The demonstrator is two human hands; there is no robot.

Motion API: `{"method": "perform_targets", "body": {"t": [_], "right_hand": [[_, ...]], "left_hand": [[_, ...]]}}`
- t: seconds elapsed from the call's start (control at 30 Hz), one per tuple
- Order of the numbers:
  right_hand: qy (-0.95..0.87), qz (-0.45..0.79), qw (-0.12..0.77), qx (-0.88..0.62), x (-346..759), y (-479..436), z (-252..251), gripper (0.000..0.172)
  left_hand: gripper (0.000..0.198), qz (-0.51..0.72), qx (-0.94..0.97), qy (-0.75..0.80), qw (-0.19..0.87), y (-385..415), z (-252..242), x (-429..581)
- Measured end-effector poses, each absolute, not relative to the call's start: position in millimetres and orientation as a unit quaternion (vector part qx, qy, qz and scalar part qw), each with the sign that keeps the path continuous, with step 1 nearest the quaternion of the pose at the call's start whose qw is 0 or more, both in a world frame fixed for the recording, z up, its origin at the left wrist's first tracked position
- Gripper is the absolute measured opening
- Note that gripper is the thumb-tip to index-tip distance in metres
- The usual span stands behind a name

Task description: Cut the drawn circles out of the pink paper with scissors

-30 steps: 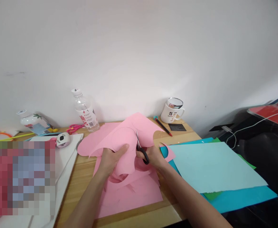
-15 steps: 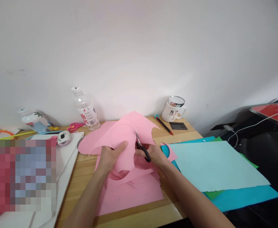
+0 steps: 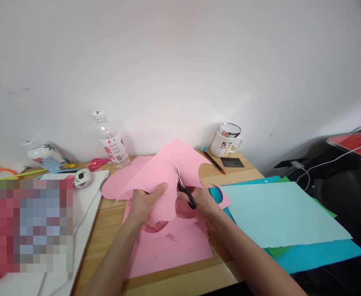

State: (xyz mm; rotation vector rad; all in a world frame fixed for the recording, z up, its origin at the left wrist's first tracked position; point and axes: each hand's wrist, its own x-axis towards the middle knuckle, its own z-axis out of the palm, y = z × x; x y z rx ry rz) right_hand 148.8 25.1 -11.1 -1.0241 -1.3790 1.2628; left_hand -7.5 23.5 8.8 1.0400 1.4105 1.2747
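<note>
Now the pink paper (image 3: 185,158) rises nearer the "52" mug (image 3: 224,144); left hand (image 3: 143,203) pinches it, right hand (image 3: 200,199) clasps scissors (image 3: 182,185) in its grip.

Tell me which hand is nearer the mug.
Right. The right hand, holding scissors, is in front of the mug, slightly left; the left hand grips pink paper farther left.

Left hand (image 3: 143,203) pinches, thumb extended; right hand (image 3: 200,199) curled shut; forearms converge.
</note>
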Motion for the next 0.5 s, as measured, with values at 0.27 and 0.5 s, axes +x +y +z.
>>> {"method": "perform_targets", "body": {"t": [0.27,0.5], "right_hand": [[-0.577,0.493,0.473,-0.447,147.4,25.5,-13.3,0.014],[-0.588,0.481,0.472,-0.447,147.5,24.5,-10.1,0.009]], "left_hand": [[0.043,0.531,0.416,0.556,0.486,24.2,6.3,-7.3],[0.029,0.515,0.415,0.563,0.496,22.2,9.1,-5.8]]}}
